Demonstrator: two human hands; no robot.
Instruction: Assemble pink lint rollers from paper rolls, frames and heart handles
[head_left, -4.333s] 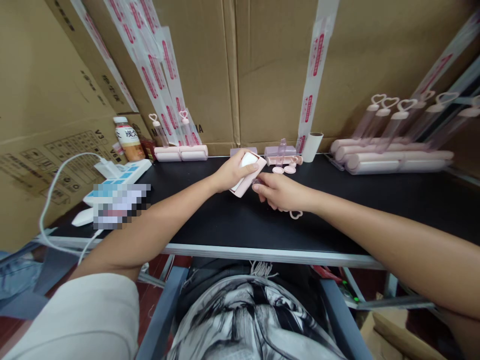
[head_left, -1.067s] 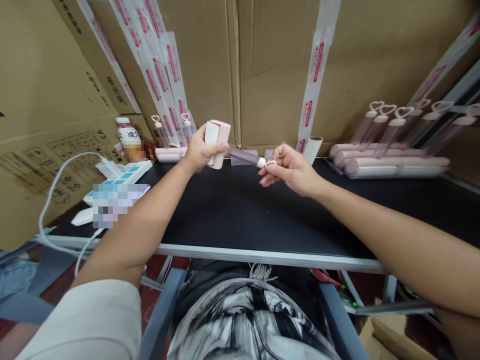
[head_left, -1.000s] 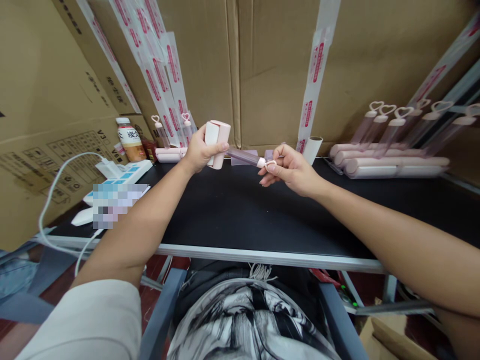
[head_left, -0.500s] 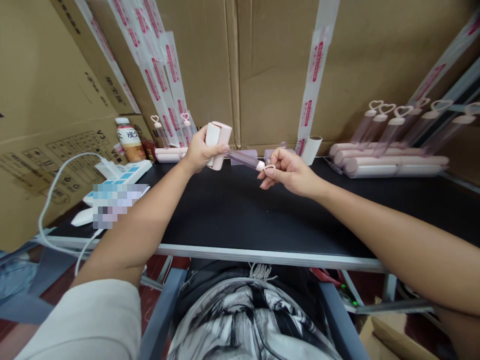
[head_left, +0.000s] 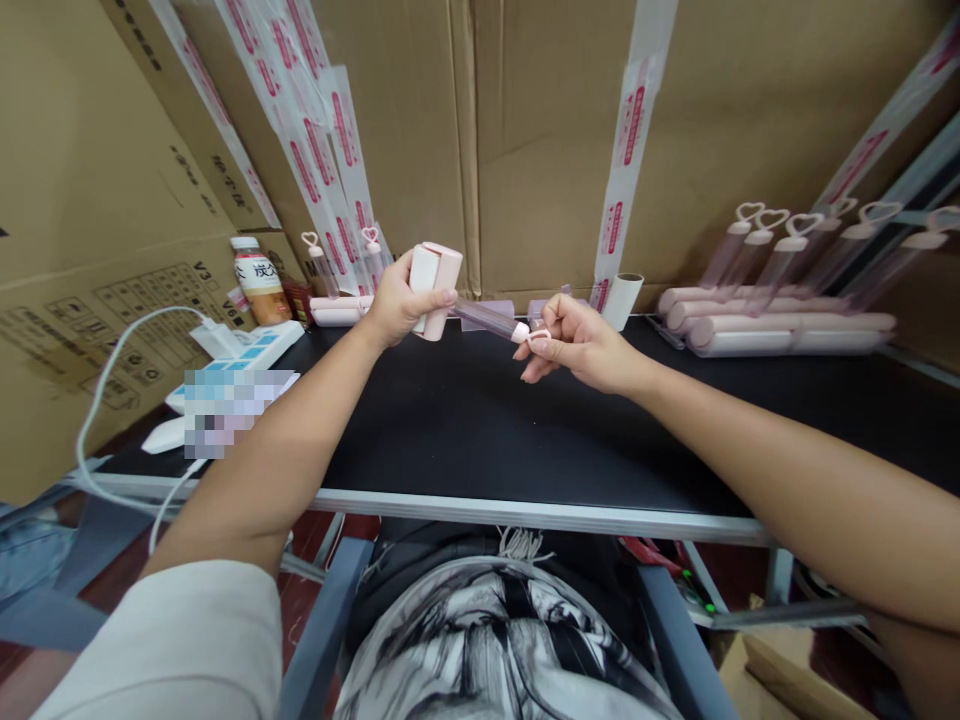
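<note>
My left hand is wrapped round the pink-and-white cylindrical head of a lint roller, held above the black tabletop. From the head, a clear purplish handle slants down to the right and ends in a pale pink heart-shaped loop. My right hand pinches that loop between thumb and index finger, with its other fingers loosely curled. Behind the hands lie purplish pieces that are partly hidden. A white hollow tube stands slightly tilted just beyond my right hand.
Several similar lint rollers are stacked at the right, handles pointing up. More pink rollers lie at the back left. A drink bottle and a white power strip with cables occupy the left side. Cardboard walls the back.
</note>
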